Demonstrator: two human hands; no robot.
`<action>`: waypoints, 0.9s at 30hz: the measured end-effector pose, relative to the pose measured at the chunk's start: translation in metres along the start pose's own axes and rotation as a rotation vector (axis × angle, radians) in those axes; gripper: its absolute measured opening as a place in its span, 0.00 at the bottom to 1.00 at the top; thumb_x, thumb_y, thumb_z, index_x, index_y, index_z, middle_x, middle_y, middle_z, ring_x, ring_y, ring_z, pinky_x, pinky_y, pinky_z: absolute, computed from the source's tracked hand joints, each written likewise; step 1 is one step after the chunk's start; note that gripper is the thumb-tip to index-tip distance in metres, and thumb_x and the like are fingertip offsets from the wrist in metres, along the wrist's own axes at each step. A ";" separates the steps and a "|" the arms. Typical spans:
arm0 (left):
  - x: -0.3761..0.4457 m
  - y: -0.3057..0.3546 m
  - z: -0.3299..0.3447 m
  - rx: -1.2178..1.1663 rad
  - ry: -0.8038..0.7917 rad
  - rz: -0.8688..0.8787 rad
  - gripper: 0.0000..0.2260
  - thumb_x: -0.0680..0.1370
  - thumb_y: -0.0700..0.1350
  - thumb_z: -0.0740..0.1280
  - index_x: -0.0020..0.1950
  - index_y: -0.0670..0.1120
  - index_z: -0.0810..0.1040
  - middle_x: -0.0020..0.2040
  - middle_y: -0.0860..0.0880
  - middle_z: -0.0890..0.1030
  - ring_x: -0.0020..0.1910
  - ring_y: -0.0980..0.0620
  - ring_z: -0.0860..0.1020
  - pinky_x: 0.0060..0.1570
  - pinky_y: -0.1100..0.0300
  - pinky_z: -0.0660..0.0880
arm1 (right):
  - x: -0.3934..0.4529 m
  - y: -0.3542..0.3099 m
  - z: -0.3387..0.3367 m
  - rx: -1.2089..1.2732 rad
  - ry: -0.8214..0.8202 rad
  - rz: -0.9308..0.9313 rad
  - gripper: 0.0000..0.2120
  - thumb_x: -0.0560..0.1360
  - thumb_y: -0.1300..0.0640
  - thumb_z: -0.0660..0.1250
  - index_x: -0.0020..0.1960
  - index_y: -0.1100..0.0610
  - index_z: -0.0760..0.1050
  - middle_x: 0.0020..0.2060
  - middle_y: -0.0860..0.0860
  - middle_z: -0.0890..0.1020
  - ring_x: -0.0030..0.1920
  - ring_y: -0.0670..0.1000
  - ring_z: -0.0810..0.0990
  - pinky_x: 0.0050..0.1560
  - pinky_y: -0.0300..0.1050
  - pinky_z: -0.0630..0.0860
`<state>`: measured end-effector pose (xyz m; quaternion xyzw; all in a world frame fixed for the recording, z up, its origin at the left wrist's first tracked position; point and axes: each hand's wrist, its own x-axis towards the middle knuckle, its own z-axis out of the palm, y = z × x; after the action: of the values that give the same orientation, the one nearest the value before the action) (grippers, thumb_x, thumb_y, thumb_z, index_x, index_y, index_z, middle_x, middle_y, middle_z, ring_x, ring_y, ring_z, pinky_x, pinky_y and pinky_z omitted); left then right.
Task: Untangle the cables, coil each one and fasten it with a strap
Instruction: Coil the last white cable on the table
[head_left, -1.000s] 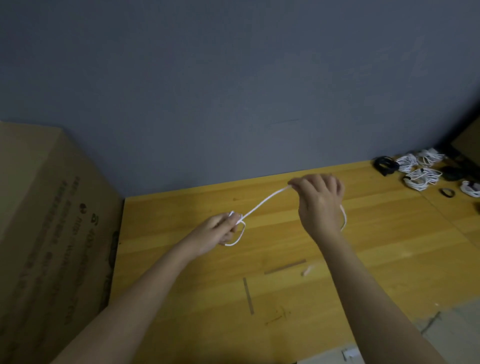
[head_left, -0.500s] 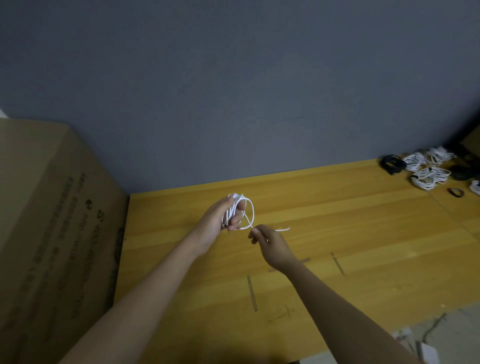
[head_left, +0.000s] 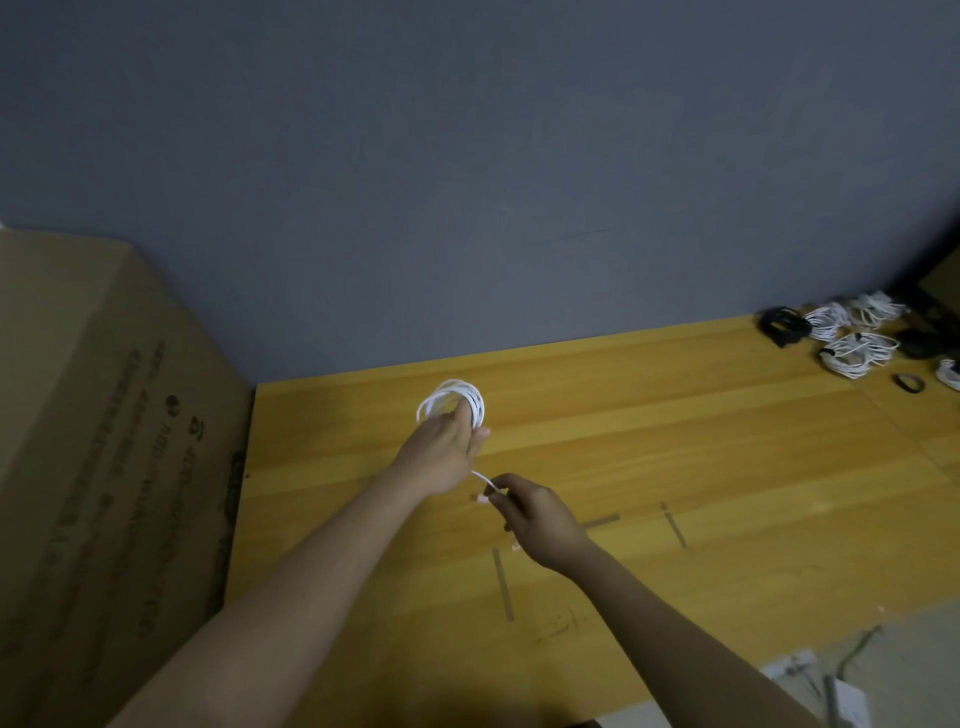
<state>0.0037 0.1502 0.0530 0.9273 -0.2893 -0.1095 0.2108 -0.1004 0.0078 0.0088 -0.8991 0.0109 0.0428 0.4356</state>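
Grey wall (head_left: 467, 182), wooden table (head_left: 675, 467), cardboard box (head_left: 104, 441)

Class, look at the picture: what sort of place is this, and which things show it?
Probably a plain workroom or storeroom: a bare wooden table against a grey wall, a large cardboard box beside it, and bundled cables at the far corner.

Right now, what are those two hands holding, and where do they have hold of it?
One white cable. The left hand grips the coiled loops at their lower side; the right hand pinches the loose tail near its end.
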 end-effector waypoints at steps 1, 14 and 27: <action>-0.002 -0.004 0.000 0.094 -0.040 0.014 0.13 0.84 0.51 0.53 0.56 0.41 0.66 0.47 0.39 0.79 0.48 0.38 0.77 0.41 0.51 0.65 | 0.000 0.003 -0.003 -0.011 0.011 0.010 0.08 0.81 0.54 0.61 0.54 0.56 0.76 0.31 0.54 0.77 0.33 0.52 0.77 0.35 0.47 0.70; -0.027 -0.011 -0.007 -0.108 -0.392 0.041 0.14 0.77 0.57 0.66 0.40 0.49 0.72 0.35 0.54 0.73 0.35 0.53 0.71 0.35 0.57 0.65 | 0.008 0.032 -0.048 -0.170 0.155 -0.046 0.09 0.80 0.57 0.63 0.54 0.59 0.80 0.44 0.54 0.78 0.46 0.55 0.76 0.48 0.50 0.73; -0.019 0.020 -0.034 -1.265 -0.118 0.016 0.14 0.81 0.51 0.55 0.38 0.45 0.66 0.27 0.54 0.65 0.25 0.56 0.63 0.37 0.60 0.68 | 0.016 0.022 -0.023 0.011 0.148 -0.009 0.09 0.81 0.60 0.58 0.54 0.55 0.77 0.36 0.49 0.78 0.37 0.43 0.75 0.40 0.40 0.70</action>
<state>-0.0100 0.1574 0.0936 0.6136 -0.1866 -0.3086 0.7024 -0.0841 -0.0238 0.0040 -0.8974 0.0393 -0.0257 0.4388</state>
